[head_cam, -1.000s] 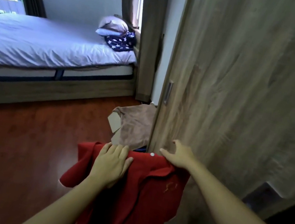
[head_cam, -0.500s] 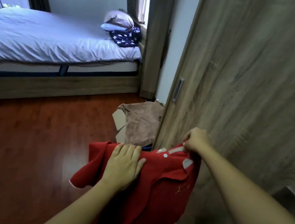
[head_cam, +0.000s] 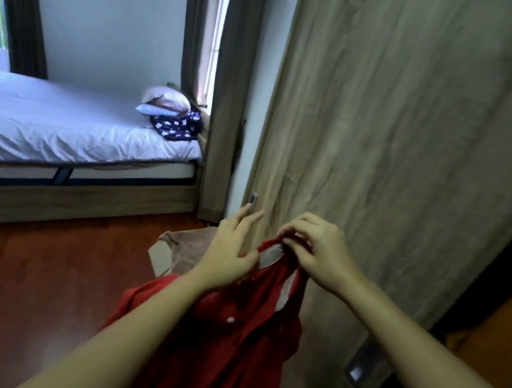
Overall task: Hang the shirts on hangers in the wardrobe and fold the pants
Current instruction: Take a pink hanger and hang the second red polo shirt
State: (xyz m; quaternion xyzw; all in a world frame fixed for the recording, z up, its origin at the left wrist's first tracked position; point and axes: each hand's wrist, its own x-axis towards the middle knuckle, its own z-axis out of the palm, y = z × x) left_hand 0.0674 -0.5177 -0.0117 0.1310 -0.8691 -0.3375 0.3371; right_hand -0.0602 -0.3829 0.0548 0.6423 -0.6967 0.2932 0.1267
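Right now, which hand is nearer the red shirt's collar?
Right. The right hand pinches the red shirt at its collar; the left hand is open beside it, fingers spread.

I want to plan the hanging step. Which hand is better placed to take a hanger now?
Probably the left hand. Its fingers are spread open beside the red shirt, holding nothing. The right hand pinches the shirt's collar and carries its weight, so it is busy. No hanger is visible.

Place: home bedroom | Evidence: low wood-framed bed with white sheet [head_cam: 54,124], stacked pale pillows [head_cam: 166,102], dark curtains [head_cam: 229,86], tall wood-grain wardrobe door [head_cam: 409,152], reddish wooden floor [head_cam: 25,290] were visible
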